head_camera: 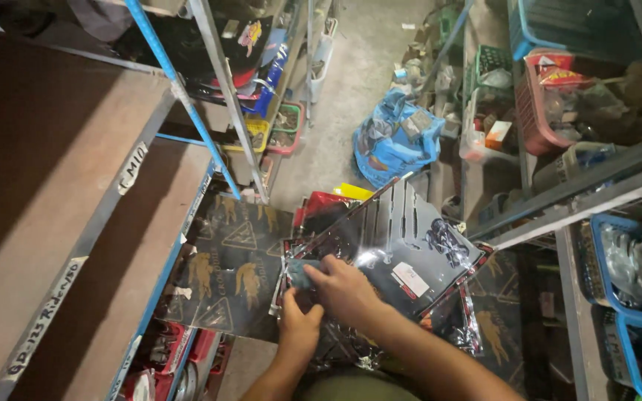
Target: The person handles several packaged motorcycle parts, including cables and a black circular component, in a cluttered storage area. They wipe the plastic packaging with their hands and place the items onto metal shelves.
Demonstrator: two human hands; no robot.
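My right hand (342, 286) presses a small grey-blue cloth (300, 272) against a flat black slotted panel in a clear plastic bag (403, 238). The panel tilts up toward the right. My left hand (299, 327) grips the lower left edge of the bagged panel from below. More bagged black sheets with gold animal prints (235, 271) lie underneath and to the left.
Brown wooden shelves with metal frame edges (91, 223) stand at left. Blue baskets (626, 282) sit on a rack at right, a red basket (540, 111) above them. A blue plastic bag of parts (395, 141) lies on the concrete floor ahead.
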